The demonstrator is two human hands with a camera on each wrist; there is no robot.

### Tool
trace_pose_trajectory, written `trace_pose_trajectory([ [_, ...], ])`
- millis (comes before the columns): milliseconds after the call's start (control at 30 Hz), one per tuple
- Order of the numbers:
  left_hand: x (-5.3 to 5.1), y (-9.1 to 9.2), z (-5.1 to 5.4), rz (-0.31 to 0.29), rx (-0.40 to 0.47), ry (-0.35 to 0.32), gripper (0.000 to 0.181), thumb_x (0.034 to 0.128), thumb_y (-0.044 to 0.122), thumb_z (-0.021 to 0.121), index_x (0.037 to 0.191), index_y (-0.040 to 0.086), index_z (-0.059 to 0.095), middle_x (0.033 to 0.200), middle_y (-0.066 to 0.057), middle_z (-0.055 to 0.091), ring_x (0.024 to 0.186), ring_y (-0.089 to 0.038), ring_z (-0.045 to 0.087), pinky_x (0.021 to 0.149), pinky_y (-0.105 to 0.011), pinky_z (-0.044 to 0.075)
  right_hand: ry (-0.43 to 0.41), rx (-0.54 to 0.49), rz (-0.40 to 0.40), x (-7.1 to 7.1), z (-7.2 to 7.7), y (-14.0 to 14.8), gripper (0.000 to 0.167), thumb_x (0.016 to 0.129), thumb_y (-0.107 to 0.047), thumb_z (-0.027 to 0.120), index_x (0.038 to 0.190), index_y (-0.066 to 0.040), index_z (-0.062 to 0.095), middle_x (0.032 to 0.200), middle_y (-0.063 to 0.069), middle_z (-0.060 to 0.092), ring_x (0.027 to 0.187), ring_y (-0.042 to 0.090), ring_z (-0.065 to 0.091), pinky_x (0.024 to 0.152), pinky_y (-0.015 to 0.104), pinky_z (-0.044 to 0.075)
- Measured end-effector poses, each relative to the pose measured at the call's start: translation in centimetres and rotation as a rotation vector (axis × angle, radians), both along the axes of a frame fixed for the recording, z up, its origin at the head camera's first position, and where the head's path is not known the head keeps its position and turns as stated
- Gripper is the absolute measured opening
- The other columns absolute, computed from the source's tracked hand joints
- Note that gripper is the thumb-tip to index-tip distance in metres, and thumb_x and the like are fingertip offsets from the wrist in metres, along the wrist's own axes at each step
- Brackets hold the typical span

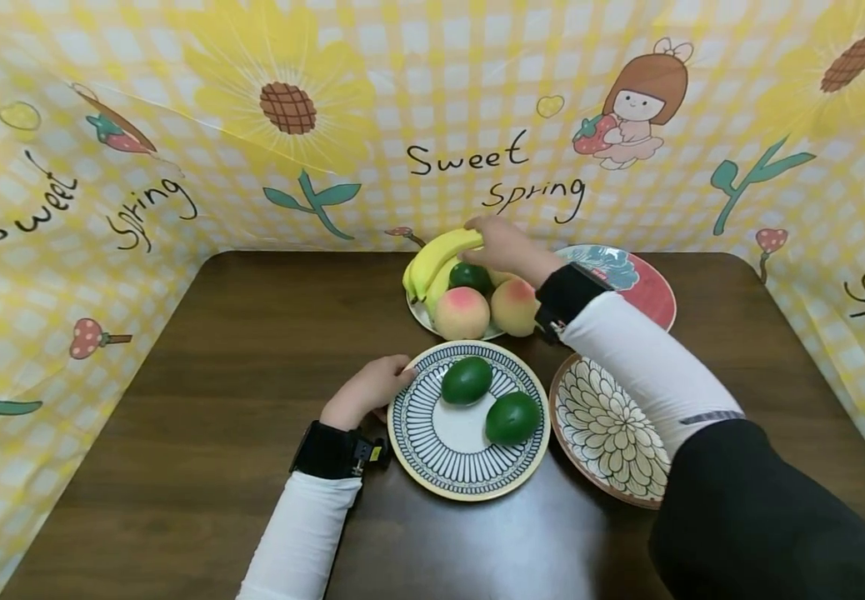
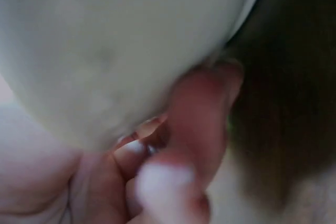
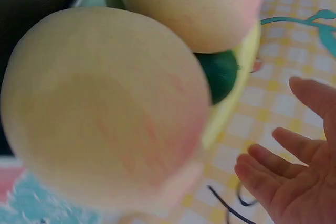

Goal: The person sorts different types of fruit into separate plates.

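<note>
While our left hand [image 1: 368, 390] pinches the patterned plate [image 1: 451, 435] at its ten o'clock rim, our right hand [image 1: 511, 250] reaches to the bananas [image 1: 436, 260], which lie at ten o'clock on the fruit plate [image 1: 422, 318], beside the peaches [image 1: 462, 314]. We judge the bananas light and fairly firm, perhaps a little slippery, so a gentle hold round the middle of the curve should serve. The patterned plate, likely hard and breakable, wants level support, since its two green fruits [image 1: 512, 418] could roll. Our right fingers [image 3: 304, 146] are spread, loosely bent and grasping nothing; whether their tips touch the bananas' two o'clock end, we cannot tell.
</note>
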State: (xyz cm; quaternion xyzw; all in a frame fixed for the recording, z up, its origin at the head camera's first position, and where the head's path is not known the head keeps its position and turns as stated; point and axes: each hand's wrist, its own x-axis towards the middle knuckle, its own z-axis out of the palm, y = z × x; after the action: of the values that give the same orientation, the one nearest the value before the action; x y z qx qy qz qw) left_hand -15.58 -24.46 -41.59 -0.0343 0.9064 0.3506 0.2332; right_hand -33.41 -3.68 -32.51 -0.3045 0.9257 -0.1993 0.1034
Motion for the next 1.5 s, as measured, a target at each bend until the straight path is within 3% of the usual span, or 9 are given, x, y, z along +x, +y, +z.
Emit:
trace_pose_trajectory([
  [167,0.2,0.1,-0.1,-0.011,-0.003,-0.016,0.029,0.1117,0.025,0.04,0.125,0.005,0.055,0.086,-0.01,0.062,0.061,-0.016,0.061,0.053,-0.03,0.055,-0.027,0.083,0.029,-0.5,-1.9,-1.2,0.06,0.098,-0.031,0.064,0.145,0.005,0.051,0.145,0.025,0.058,0.135,0.038,0.054,0.117,0.046,0.041],
  [367,0.1,0.3,0.0,-0.04,-0.037,-0.025,0.039,0.1119,0.025,0.037,0.14,0.001,0.049,0.097,-0.015,0.063,0.062,-0.018,0.061,0.054,-0.032,0.055,-0.027,0.084,0.052,-0.4,-2.7,-1.8,0.037,0.093,-0.027,0.071,0.116,0.002,0.067,0.103,0.016,0.065,0.094,0.029,0.056,0.096,0.042,0.047],
  [567,-0.2,0.2,0.2,-0.053,-0.039,-0.03,0.044,0.1125,0.026,0.035,0.147,0.0,0.044,0.097,-0.016,0.063,0.06,-0.017,0.061,0.053,-0.032,0.055,-0.036,0.131,0.075,-0.8,-2.7,-2.0,0.046,0.095,-0.03,0.069,0.13,0.0,0.066,0.117,0.018,0.069,0.102,0.029,0.058,0.102,0.04,0.046],
  [700,-0.3,0.2,0.4,-0.061,-0.037,-0.024,0.047,0.1127,0.025,0.034,0.15,-0.001,0.04,0.099,-0.018,0.063,0.059,-0.017,0.06,0.053,-0.031,0.054,0.0,0.138,0.108,-1.1,-2.8,-2.1,0.027,0.097,-0.03,0.068,0.095,-0.004,0.066,0.08,0.008,0.057,0.081,0.025,0.051,0.082,0.034,0.043],
  [833,-0.2,0.4,0.4,-0.053,-0.048,-0.036,0.051,0.113,0.025,0.031,0.156,-0.002,0.033,0.114,-0.022,0.063,0.063,-0.018,0.06,0.055,-0.031,0.053,0.053,0.096,0.14,-1.1,-3.5,-2.0,0.036,0.098,-0.028,0.068,0.073,-0.013,0.047,0.067,-0.001,0.037,0.069,0.02,0.042,0.072,0.031,0.036],
  [933,0.0,0.5,0.2,-0.052,-0.055,-0.046,0.053,0.1133,0.025,0.029,0.158,-0.002,0.029,0.119,-0.023,0.062,0.066,-0.019,0.06,0.058,-0.031,0.052,0.075,0.046,0.144,-1.0,-3.9,-1.8,0.032,0.098,-0.027,0.068,0.076,-0.011,0.051,0.071,0.001,0.042,0.075,0.022,0.047,0.078,0.035,0.042],
  [1067,0.0,0.5,0.0,-0.056,-0.051,-0.047,0.052,0.1134,0.025,0.029,0.157,-0.002,0.031,0.109,-0.02,0.062,0.065,-0.018,0.06,0.057,-0.03,0.052,0.065,0.004,0.127,-0.9,-4.1,-1.6,0.024,0.098,-0.025,0.068,0.088,-0.007,0.058,0.081,0.005,0.05,0.086,0.027,0.053,0.088,0.041,0.046],
  [1300,0.0,0.5,0.0,-0.062,-0.04,-0.044,0.052,0.1133,0.024,0.028,0.157,-0.003,0.029,0.116,-0.023,0.061,0.064,-0.018,0.059,0.055,-0.03,0.052,0.09,0.023,0.145,-0.6,-4.0,-1.5,0.02,0.102,-0.025,0.063,0.097,-0.006,0.063,0.085,0.011,0.06,0.085,0.029,0.058,0.088,0.041,0.047],
  [1500,0.0,0.5,-0.1,-0.062,-0.05,-0.045,0.053,0.1133,0.025,0.029,0.158,-0.003,0.027,0.116,-0.023,0.061,0.066,-0.018,0.06,0.057,-0.03,0.051,0.098,0.03,0.185,-0.1,-3.7,-1.6,0.036,0.105,-0.024,0.059,0.132,-0.001,0.064,0.116,0.024,0.069,0.105,0.036,0.064,0.101,0.045,0.049],
])
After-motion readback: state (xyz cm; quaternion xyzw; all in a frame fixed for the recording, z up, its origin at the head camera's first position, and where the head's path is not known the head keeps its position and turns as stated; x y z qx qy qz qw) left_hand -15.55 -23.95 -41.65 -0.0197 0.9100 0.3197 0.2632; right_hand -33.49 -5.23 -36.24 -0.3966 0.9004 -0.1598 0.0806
